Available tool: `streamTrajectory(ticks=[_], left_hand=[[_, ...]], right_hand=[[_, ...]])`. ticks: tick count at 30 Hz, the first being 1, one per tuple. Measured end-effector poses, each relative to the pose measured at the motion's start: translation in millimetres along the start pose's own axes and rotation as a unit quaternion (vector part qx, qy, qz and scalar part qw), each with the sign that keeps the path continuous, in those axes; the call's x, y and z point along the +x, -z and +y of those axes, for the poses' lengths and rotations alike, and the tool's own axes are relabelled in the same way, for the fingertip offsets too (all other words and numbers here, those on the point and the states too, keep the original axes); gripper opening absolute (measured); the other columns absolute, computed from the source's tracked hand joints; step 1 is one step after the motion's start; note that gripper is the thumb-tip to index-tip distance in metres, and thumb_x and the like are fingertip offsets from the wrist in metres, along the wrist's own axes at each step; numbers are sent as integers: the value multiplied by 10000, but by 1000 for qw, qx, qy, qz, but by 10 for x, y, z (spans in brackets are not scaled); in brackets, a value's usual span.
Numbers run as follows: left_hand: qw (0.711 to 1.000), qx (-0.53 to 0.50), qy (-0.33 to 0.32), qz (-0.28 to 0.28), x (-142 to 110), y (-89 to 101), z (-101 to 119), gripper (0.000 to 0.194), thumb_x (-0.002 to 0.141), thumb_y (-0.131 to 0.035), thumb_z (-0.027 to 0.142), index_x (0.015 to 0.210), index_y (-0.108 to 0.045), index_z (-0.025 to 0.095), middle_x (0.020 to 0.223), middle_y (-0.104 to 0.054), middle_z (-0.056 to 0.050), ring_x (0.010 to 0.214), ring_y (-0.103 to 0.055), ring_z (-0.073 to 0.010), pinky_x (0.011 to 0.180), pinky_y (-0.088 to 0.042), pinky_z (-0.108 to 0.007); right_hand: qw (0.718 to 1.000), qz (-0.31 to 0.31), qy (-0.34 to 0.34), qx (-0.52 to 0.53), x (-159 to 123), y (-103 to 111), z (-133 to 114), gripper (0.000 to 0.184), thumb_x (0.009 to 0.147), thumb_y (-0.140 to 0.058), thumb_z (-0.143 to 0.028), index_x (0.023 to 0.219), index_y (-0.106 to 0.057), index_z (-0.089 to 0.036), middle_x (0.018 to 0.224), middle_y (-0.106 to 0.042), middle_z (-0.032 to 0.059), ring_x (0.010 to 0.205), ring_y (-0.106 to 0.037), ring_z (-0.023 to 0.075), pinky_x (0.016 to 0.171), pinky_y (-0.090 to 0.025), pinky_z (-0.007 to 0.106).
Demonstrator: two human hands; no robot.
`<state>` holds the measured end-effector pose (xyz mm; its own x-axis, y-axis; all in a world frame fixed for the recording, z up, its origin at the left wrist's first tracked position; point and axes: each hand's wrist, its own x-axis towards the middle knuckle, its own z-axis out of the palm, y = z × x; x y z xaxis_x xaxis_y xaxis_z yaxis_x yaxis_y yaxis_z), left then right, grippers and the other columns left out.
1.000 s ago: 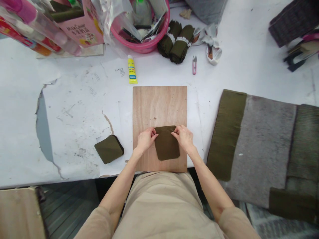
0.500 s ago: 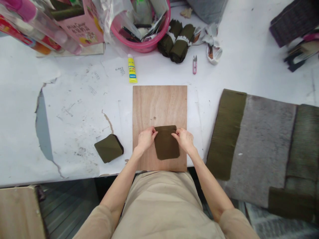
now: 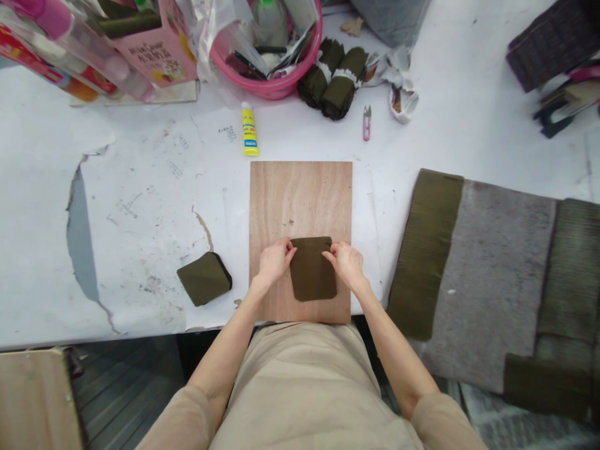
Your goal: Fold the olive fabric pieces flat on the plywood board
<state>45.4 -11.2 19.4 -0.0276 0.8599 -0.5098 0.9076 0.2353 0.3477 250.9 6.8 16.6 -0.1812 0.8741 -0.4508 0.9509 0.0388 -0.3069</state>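
A small olive-green fabric piece with rounded lower corners lies on a plywood board at the table's front edge. My left hand pinches the piece's upper left edge. My right hand pinches its upper right edge. Both hands have their fingers curled onto the cloth. A second olive piece lies flat on the white table to the left of the board, apart from my hands.
A yellow glue tube and small pink snips lie beyond the board. Two rolled olive bundles and a pink basket stand at the back. Grey and olive fabric sheets cover the right side. The white table cover is torn at the left.
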Motion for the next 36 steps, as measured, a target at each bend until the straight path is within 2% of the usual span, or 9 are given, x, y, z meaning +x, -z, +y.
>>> streamTrajectory(ticks=[21,26,30,33,36], left_hand=[[1000,6,6,-11,2,5,5,183,887,-486,352,841,-578,200,776,-660,-27,662,-585,-156,590,-332,-253],[1000,-7,-4,3,-2,-17,-15,175,878,-495,347,809,-568,203,728,-642,-11,639,-575,-153,574,-313,-253],[1000,-12,-10,8,-2,-41,-37,171,877,-490,341,806,-566,205,718,-635,-7,620,-564,-146,563,-303,-252],[1000,-13,-8,9,-1,-48,-43,176,876,-486,345,810,-568,205,723,-636,-10,605,-554,-142,551,-294,-251],[1000,-10,-6,10,-1,-46,-37,178,872,-493,349,804,-570,205,719,-636,-10,601,-552,-142,547,-292,-251]], right_hand=[[999,-18,-32,8,-2,6,-26,258,841,-588,-427,719,-602,-199,819,-642,29,675,-571,143,522,-240,258],[998,30,-46,33,-64,-17,-15,186,844,-592,-388,849,-550,-207,803,-612,11,663,-546,144,532,-249,257],[993,83,-5,87,-115,-72,26,146,873,-545,-320,972,-526,-215,917,-593,25,735,-546,146,578,-309,249],[990,89,25,108,-113,-111,27,133,868,-540,-269,992,-540,-222,940,-580,29,753,-548,145,604,-339,250],[990,88,21,108,-84,-127,14,109,856,-558,-250,961,-555,-221,917,-581,22,745,-548,146,599,-338,253]])
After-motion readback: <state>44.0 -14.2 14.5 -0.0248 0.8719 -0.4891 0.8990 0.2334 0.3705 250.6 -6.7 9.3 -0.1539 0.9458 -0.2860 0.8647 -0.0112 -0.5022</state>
